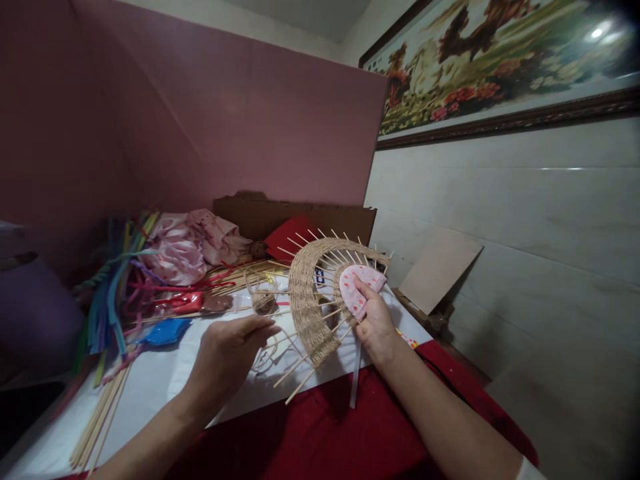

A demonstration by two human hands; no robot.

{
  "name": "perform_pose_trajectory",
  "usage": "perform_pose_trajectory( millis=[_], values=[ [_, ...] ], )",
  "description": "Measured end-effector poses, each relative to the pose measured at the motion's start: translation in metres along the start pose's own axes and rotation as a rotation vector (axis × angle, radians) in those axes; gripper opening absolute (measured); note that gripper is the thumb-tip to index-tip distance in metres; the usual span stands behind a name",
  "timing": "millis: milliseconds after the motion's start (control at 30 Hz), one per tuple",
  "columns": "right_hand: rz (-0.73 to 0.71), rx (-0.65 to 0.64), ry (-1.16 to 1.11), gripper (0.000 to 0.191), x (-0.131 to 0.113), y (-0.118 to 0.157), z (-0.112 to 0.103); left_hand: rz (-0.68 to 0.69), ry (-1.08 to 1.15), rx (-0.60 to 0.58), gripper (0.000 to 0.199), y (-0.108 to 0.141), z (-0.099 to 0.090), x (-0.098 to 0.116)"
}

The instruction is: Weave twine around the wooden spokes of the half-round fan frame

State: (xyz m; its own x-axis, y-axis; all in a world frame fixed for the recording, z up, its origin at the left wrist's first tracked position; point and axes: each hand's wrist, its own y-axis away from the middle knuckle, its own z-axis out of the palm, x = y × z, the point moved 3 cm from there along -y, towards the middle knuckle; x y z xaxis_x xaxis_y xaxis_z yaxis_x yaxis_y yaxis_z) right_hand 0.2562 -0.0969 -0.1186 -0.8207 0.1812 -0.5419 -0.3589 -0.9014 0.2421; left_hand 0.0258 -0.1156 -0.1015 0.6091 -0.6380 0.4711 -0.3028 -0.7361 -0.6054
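Observation:
A half-round woven fan (304, 293) is held up over the table, with thin sticks spreading out past its twined band. My right hand (379, 328) grips it at the hub, thumb pressed on a pink spotted fabric patch (353, 293). To the left, my left hand (223, 353) is closed in a pinch at the fan's lower left edge, on a thin strand of twine (290, 339) that loops toward the sticks. Part of that strand is hidden by my fingers. A ball of twine (264, 302) lies on the table behind the fan.
Pink cloth (180, 250), colourful pipe cleaners (113, 300) and a blue packet (167, 331) lie at the left. Loose sticks (103, 420) rest near the front left edge. Behind stands a cardboard piece (240, 213); a board (440, 267) leans on the right wall. Red cloth (310, 433) covers the front.

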Motion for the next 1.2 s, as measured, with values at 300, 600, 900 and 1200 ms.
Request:
perform_pose_trajectory(
  millis=[300, 600, 900, 1200],
  values=[
    [0.061, -0.001, -0.050, 0.015, 0.003, 0.008, 0.004, -0.142, 0.345, -0.069, 0.016, 0.006, 0.009, 0.007],
    [0.116, -0.094, -0.053, 0.019, 0.009, 0.007, 0.002, -0.375, 0.600, -0.143, 0.022, 0.011, 0.022, 0.000],
    [0.141, -0.063, -0.014, 0.020, 0.008, 0.008, 0.003, -0.205, 0.356, -0.042, 0.023, 0.001, 0.010, -0.007],
    [0.188, -0.090, 0.010, 0.017, 0.012, 0.008, 0.002, 0.051, -0.170, 0.187, 0.029, 0.002, -0.002, -0.011]
  ],
)
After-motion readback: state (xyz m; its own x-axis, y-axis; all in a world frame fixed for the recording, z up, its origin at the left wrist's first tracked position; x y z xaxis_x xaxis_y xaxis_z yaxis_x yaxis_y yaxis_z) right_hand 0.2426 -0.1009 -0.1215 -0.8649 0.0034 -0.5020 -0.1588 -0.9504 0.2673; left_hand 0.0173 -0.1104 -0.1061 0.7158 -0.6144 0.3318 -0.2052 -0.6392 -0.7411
